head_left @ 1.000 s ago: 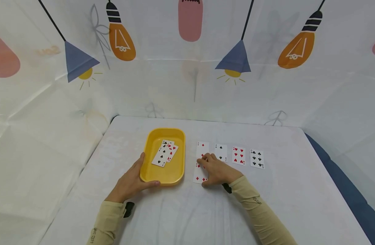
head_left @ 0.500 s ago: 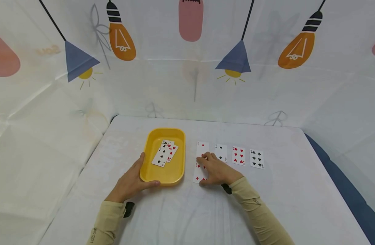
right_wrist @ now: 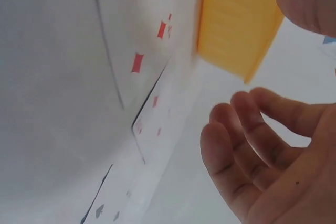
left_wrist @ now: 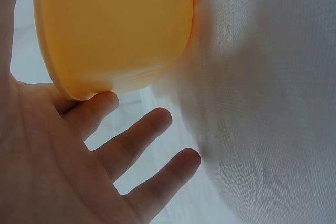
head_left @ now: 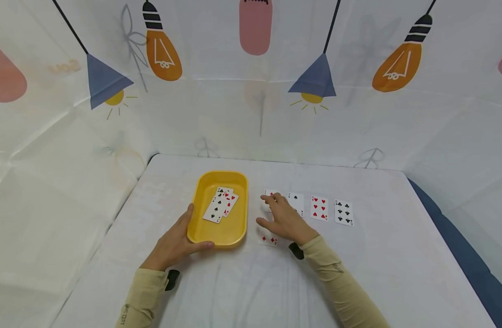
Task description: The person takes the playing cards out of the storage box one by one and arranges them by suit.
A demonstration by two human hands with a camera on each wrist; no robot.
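Observation:
At the near left corner of a yellow tray (head_left: 244,184), my left hand (head_left: 174,243) holds it, thumb along the front edge and fingers at the left side. Playing cards (head_left: 218,207) overlap inside the tray. Just right of it, my right hand (head_left: 284,219) hovers over two diamond cards with thumb and fingers apart, nothing between them. Of these, the lower diamond card (head_left: 268,240) and the upper two of diamonds (head_left: 269,193) are partly hidden by the hand. In the right wrist view the fingers (right_wrist: 215,145) are loosely bent above the cards.
A two of spades (head_left: 297,202), a six of hearts (head_left: 319,208) and a six of clubs (head_left: 344,212) lie in a row to the right. A white cloth covers the table (head_left: 242,291). A printed fabric wall (head_left: 218,114) stands behind it.
My right hand has lifted off the lower diamond card and shifted slightly left and away from me, its thumb and fingers spreading. The left hand and the tray stay in place.

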